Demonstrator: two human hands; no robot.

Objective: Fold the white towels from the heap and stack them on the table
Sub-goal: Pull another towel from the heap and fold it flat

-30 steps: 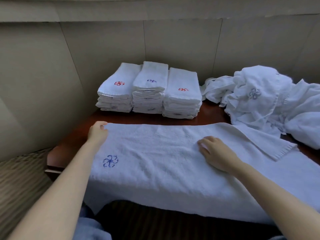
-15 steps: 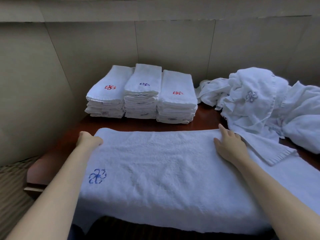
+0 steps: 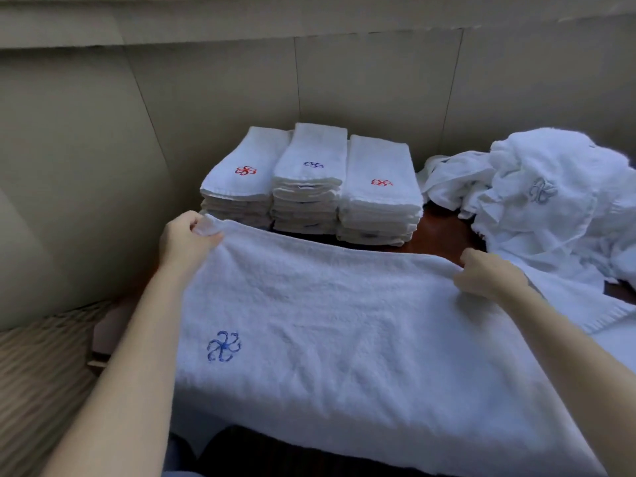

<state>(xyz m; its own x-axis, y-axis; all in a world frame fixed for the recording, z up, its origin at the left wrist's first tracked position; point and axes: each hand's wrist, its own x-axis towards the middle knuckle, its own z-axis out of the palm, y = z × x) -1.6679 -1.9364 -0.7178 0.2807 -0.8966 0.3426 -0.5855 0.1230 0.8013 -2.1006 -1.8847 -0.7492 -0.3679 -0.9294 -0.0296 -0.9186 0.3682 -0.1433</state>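
Observation:
A white towel [image 3: 344, 332] with a blue flower emblem near its left end lies spread across the front of the dark wooden table [image 3: 440, 232], its near edge hanging over the table's front. My left hand [image 3: 186, 241] pinches the towel's far left corner and lifts it slightly. My right hand [image 3: 485, 273] grips the far edge further right, fingers curled over it. Behind the towel stand three stacks of folded white towels [image 3: 309, 187]. The heap of unfolded white towels [image 3: 550, 201] lies at the back right.
Beige wall panels close off the back and left of the table. Striped carpet shows at the lower left beyond the table's left edge. One flat towel end extends off to the right under the heap.
Both hands went from lying flat on the towel to its far edge. My left hand now pinches the raised far left corner; my right hand has curled round the far edge.

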